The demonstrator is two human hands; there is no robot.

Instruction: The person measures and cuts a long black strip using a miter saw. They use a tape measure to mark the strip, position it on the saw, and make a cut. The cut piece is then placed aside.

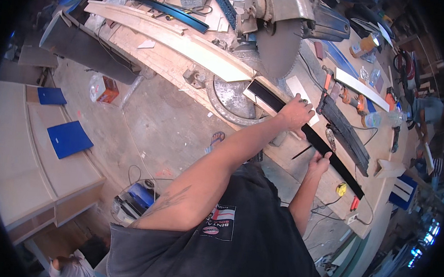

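A long black strip (339, 169) lies slantwise along the workbench, its far end beside the round base (223, 101) of a mitre saw. My left hand (296, 114) is closed over the strip near its middle, fingers curled round its far edge. Closer to the strip's near right end, my right hand (319, 164) grips its edge, with the thumb on top. The large toothed saw blade (279, 49) stands raised above the base. A pale board (206, 56) runs from the saw to the upper left. Beneath the far end of the strip shows a light-coloured edge.
Right of the strip lie a dark, rough-looking bar (344, 129), a white strip (361, 89) and an orange-handled hammer (327, 79). A yellow tape measure (341, 189) sits near the bench's front edge, with cables around it. Blue panels (70, 139) rest on a cabinet at left.
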